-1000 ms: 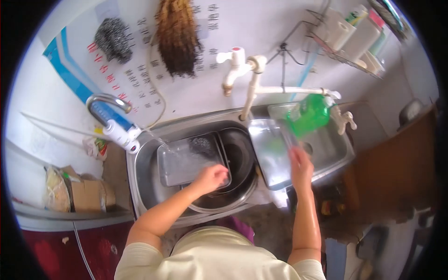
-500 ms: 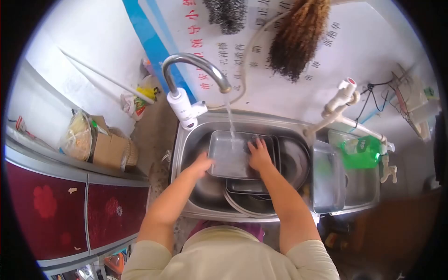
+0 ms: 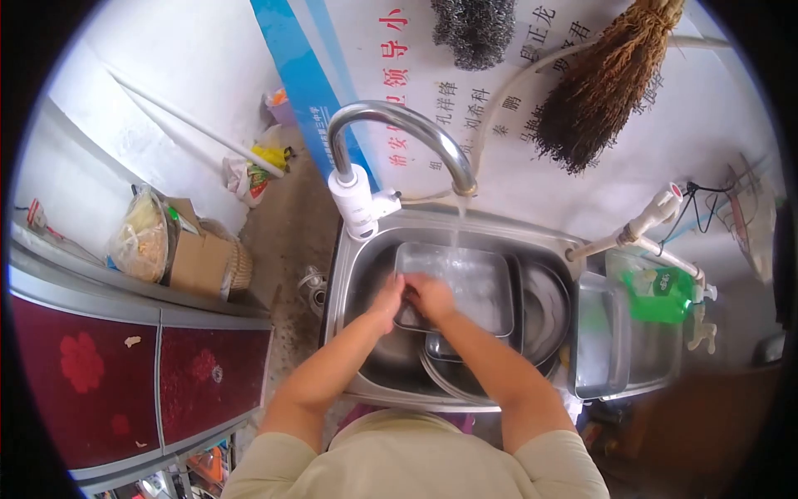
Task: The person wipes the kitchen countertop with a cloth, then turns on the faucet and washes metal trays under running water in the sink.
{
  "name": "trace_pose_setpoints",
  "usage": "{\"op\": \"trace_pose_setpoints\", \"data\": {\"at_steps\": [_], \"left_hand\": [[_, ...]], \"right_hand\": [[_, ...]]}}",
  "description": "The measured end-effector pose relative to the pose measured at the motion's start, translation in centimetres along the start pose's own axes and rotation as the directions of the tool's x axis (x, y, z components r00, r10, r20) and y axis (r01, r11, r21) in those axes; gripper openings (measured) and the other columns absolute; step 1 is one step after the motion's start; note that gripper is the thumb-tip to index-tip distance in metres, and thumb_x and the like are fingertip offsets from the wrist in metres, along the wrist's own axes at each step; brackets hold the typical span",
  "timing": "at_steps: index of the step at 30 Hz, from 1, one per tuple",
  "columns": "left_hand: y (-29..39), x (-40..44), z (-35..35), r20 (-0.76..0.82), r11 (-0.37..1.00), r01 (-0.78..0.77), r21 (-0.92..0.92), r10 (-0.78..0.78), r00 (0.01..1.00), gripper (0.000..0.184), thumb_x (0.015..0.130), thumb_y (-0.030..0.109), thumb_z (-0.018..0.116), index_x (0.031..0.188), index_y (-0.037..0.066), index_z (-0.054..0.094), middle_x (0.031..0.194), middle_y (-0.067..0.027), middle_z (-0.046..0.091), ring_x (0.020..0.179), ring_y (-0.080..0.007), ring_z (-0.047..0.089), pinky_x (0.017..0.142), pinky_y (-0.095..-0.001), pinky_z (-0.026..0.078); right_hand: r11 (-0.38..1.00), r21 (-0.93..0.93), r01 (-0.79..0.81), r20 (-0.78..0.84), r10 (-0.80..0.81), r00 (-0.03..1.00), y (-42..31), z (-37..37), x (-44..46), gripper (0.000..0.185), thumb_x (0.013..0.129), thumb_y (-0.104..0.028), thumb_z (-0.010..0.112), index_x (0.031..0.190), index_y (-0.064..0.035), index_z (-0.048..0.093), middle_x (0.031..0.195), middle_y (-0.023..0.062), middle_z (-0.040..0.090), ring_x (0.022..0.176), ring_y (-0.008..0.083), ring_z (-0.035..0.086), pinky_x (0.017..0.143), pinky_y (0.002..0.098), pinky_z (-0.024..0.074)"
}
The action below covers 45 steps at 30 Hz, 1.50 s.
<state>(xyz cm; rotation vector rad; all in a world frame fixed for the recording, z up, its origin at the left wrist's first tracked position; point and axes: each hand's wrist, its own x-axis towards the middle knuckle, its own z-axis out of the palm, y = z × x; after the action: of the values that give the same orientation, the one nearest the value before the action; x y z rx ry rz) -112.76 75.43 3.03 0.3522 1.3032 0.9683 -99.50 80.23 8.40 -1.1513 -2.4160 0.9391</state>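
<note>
A rectangular metal tray (image 3: 478, 291) lies tilted in the sink, with water from the curved faucet (image 3: 407, 125) running into it. My left hand (image 3: 387, 303) is closed at the tray's left rim, its fingers partly hidden. Right beside it, at the tray's left side, my right hand (image 3: 429, 298) is curled over a dark scouring pad (image 3: 408, 292), of which only a small part shows. Beneath the tray are another metal tray (image 3: 445, 348) and round metal pans (image 3: 549, 312).
The steel sink (image 3: 366, 249) has a clear plastic tub (image 3: 600, 333) and a green detergent bottle (image 3: 661, 293) on its right. Above hang a straw brush (image 3: 598, 100) and steel wool (image 3: 474, 32). A white pipe tap (image 3: 652, 216) juts in at the right; a red-fronted cabinet (image 3: 208, 366) stands left.
My right hand has moved with the dark pad from the tray's right side to its left, beside my left hand. The view has shifted, so the sink sits slightly further right and lower.
</note>
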Motion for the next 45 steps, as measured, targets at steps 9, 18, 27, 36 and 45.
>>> {"op": "trace_pose_setpoints", "data": {"at_steps": [9, 18, 27, 36, 45], "left_hand": [[5.3, -7.7, 3.7, -0.011, 0.937, -0.156, 0.312, 0.168, 0.986, 0.092, 0.066, -0.01, 0.043, 0.142, 0.021, 0.002, 0.106, -0.0084, 0.049, 0.064, -0.011, 0.045, 0.057, -0.0238, 0.04], [10.3, -11.1, 6.5, 0.2, 0.869, -0.344, 0.355, 0.289, 0.936, 0.095, 0.062, -0.009, 0.047, 0.141, 0.015, 0.001, 0.145, -0.0165, 0.012, 0.125, -0.0237, 0.032, 0.089, -0.0248, 0.036], [11.0, -10.5, 8.2, 0.38, 0.634, -0.597, 0.492, 0.46, 0.802, 0.093, 0.06, -0.006, 0.05, 0.141, 0.012, 0.009, 0.138, -0.0211, 0.028, 0.11, -0.0281, 0.047, 0.077, -0.0292, 0.044], [12.0, -13.3, 10.1, 0.294, 0.747, -0.428, 0.509, 0.317, 0.902, 0.086, 0.06, -0.01, 0.047, 0.139, 0.007, 0.018, 0.138, -0.0183, 0.031, 0.104, -0.0179, 0.04, 0.077, -0.0215, 0.037], [10.2, -12.1, 8.5, 0.261, 0.745, -0.458, 0.485, 0.376, 0.889, 0.085, 0.061, -0.013, 0.041, 0.139, 0.013, 0.02, 0.137, -0.0128, 0.034, 0.112, -0.0141, 0.042, 0.084, -0.0188, 0.035]], "right_hand": [[0.964, 0.262, -0.051, -0.505, 0.181, 0.844, -0.7, -1.0, 2.2, 0.037, 0.073, -0.008, 0.061, 0.108, -0.0022, 0.05, 0.102, 0.0178, 0.056, 0.096, 0.0332, 0.054, 0.083, 0.0376, 0.0425], [0.963, 0.269, -0.022, -0.551, 0.173, 0.817, -2.2, -8.7, 0.7, 0.071, 0.069, 0.008, 0.052, 0.134, -0.013, 0.032, 0.115, 0.0181, 0.03, 0.104, 0.0314, 0.038, 0.093, 0.0353, 0.0344], [0.944, 0.293, 0.154, 0.07, -0.182, 0.981, -5.0, -15.9, 0.3, 0.093, 0.065, 0.011, 0.059, 0.14, -0.012, 0.009, 0.141, 0.0244, -0.016, 0.128, 0.0381, 0.023, 0.088, 0.0336, 0.043], [0.722, -0.607, 0.33, -0.168, -0.523, 0.835, -1.4, -13.9, 2.7, 0.043, 0.068, -0.009, 0.062, 0.11, -0.008, 0.05, 0.089, 0.0071, 0.059, 0.066, 0.0272, 0.059, 0.067, 0.0366, 0.0457], [0.774, -0.621, 0.126, -0.302, -0.384, 0.873, 2.4, -11.7, 3.1, 0.027, 0.069, -0.034, 0.065, 0.072, -0.0103, 0.053, 0.06, 0.0079, 0.056, 0.05, 0.027, 0.055, 0.049, 0.0392, 0.0419]]}}
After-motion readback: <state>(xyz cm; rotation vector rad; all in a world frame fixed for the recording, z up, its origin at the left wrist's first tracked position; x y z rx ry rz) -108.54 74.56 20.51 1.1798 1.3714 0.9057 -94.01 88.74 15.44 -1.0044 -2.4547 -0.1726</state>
